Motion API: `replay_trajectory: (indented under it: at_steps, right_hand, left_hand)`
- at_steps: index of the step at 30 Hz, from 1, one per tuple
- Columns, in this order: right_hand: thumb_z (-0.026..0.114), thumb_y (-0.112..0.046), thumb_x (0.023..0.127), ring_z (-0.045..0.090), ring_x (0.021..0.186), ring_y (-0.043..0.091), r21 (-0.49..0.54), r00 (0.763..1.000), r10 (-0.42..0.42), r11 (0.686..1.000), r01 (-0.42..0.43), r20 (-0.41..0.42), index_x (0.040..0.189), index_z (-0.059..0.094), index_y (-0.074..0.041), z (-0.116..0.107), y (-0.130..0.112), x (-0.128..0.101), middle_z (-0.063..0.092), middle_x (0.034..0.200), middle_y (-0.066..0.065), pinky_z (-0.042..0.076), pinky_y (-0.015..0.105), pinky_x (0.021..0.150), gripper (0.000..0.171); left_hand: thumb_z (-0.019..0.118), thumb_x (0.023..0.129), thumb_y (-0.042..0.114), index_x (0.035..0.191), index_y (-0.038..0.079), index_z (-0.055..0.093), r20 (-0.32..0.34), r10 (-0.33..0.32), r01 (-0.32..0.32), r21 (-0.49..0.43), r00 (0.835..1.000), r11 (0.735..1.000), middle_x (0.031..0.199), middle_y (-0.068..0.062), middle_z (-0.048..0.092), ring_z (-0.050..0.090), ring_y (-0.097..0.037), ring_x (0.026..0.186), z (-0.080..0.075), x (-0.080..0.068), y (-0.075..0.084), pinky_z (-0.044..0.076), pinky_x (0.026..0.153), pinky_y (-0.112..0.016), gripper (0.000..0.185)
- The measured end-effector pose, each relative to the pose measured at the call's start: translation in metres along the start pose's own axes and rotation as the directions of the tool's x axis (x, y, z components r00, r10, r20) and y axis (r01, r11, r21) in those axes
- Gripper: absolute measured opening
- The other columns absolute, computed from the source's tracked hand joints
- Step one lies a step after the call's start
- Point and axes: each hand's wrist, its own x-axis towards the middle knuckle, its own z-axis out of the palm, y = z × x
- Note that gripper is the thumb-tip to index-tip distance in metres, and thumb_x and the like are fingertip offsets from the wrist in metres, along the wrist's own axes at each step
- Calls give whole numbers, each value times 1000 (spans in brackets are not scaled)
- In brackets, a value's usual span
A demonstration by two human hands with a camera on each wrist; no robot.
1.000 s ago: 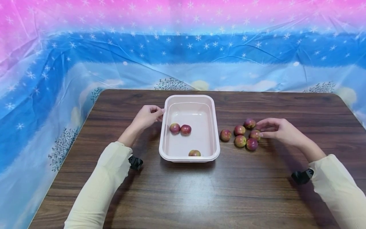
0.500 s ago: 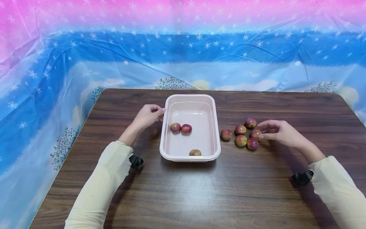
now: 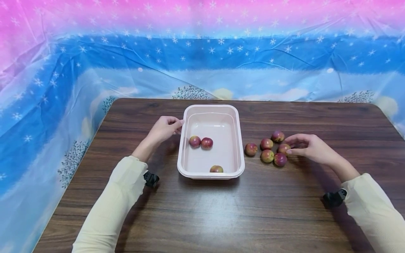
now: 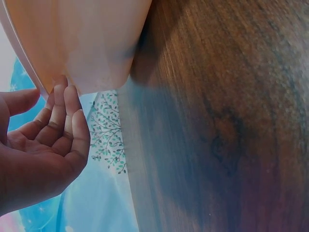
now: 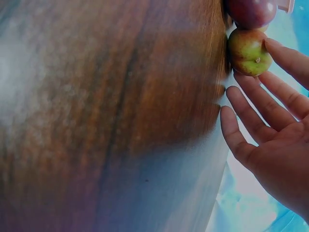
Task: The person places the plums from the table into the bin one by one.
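A pale pink plastic tray (image 3: 211, 174) stands in the middle of the table. Two plums (image 3: 207, 143) lie together at its left, and another plum (image 3: 216, 169) sits near its front wall. My left hand (image 3: 164, 129) holds the tray's left rim, thumb at the edge and fingers against the outer wall, as the left wrist view shows (image 4: 48, 130). Right of the tray several plums (image 3: 267, 156) form a loose cluster. On the cluster's right side my right hand (image 3: 313, 147) pinches a red-green plum (image 5: 249, 52) between thumb and fingers, the plum still among the others.
The brown wooden table (image 3: 212, 218) carries the tray and the loose plums. Behind and to the left hangs a snowflake-patterned cloth (image 3: 202, 52). The nearest loose plum (image 3: 251, 149) lies close to the tray's right wall.
Both hands and the plums keep their places. Only a slight shift of the whole head view shows.
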Motion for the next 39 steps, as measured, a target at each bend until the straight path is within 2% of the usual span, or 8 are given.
replay_trajectory:
  at_steps: [15,27,35,39]
  right_hand:
    - [65,-8,85,61,85,7,41,1000,-5,999,4,13,114,58,2,0,3,-2,63,103,17,50,22,65,31]
    - [68,-10,82,61,84,6,15,1000,1,1000,-1,1,112,59,1,-2,-1,-1,64,101,16,49,19,68,33]
    - [67,-15,84,62,86,7,14,999,51,999,-51,15,113,59,0,-8,-8,-3,62,104,16,50,22,69,34]
    - [67,-15,84,62,86,8,6,999,47,999,-47,10,112,59,0,-11,-10,-3,63,103,16,49,21,70,33]
  left_hand:
    - [49,95,23,101,-7,61,-3,25,-25,-2,1000,1000,88,-17,62,58,-31,87,2,1,-1,47,83,-42,33]
    - [49,95,23,102,-8,60,1,20,-20,-9,1000,1000,88,-17,62,59,-30,86,2,2,-2,48,83,-42,33]
    - [49,95,22,101,-8,61,-5,25,-25,-13,1000,1000,87,-16,62,59,-29,85,1,3,-3,48,82,-41,32]
    - [48,96,22,101,-8,60,-2,28,-28,-15,1000,999,87,-16,62,59,-29,86,0,2,-3,47,82,-42,33]
